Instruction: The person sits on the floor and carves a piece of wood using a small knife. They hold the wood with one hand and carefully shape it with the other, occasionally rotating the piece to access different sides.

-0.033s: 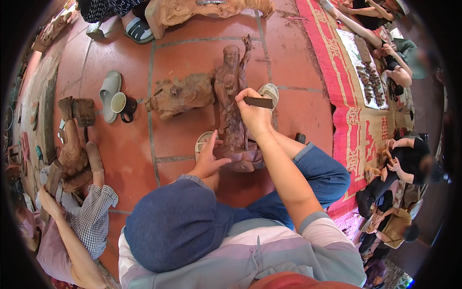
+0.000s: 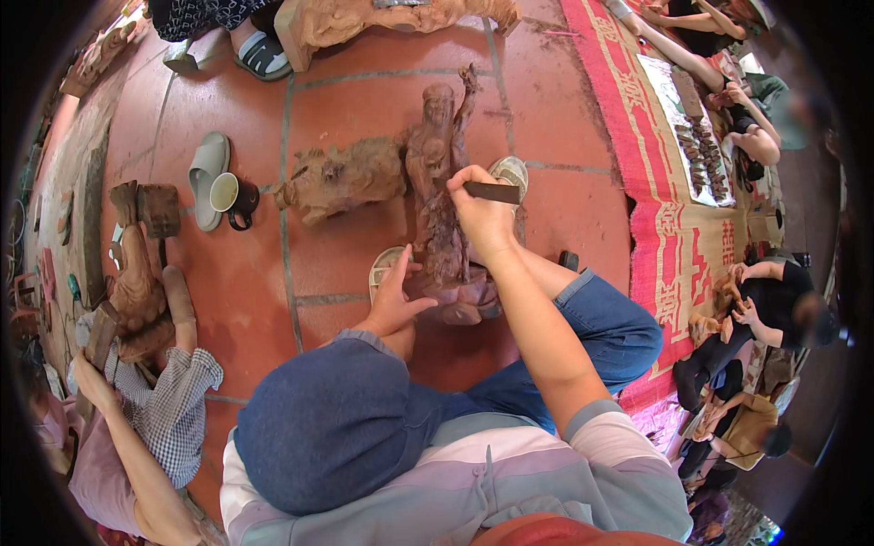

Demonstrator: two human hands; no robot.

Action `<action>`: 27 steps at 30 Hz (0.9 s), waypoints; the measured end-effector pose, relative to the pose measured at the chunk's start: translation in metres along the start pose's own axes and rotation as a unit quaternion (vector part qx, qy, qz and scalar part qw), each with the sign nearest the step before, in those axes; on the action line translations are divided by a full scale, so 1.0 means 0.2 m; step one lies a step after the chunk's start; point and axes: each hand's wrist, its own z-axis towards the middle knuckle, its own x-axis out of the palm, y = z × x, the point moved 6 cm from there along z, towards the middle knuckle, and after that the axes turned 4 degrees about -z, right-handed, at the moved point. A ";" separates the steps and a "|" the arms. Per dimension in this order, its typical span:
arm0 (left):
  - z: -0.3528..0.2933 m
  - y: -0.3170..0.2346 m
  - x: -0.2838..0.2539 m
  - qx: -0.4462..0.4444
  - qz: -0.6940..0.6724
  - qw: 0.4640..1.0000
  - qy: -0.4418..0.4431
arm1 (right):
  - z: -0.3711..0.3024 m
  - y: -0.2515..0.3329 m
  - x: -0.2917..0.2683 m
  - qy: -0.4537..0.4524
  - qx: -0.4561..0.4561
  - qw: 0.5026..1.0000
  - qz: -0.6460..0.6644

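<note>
A dark reddish-brown carved wooden statue of a robed figure with one arm raised stands between my feet on a rock-shaped base. My right hand is closed on a flat dark strip, whose kind I cannot make out. Its fingertips are against the statue's middle, and the strip sticks out to the right. Beside the lower part of the statue, my left hand has thumb and fingers spread, holding nothing. Whether its fingers touch the wood, I cannot tell.
A rough wood block lies left of the statue. Further left are a grey slipper and a dark mug. At left, a co-worker's hand holds a wooden piece. A red patterned mat lies right, with people beyond.
The strip in my right hand has tilted slightly, and that hand has shifted a little. My left hand stays in place.
</note>
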 end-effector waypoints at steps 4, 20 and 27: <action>0.00 0.01 0.01 0.024 0.001 1.000 -0.011 | 0.04 -0.07 0.00 0.004 -0.024 1.000 -0.007; 0.00 0.00 0.01 0.016 -0.007 1.000 -0.010 | 0.06 -0.06 -0.01 0.046 -0.037 0.998 0.038; 0.00 0.01 0.01 0.019 -0.010 1.000 -0.015 | 0.05 -0.04 -0.02 0.039 -0.053 0.998 -0.022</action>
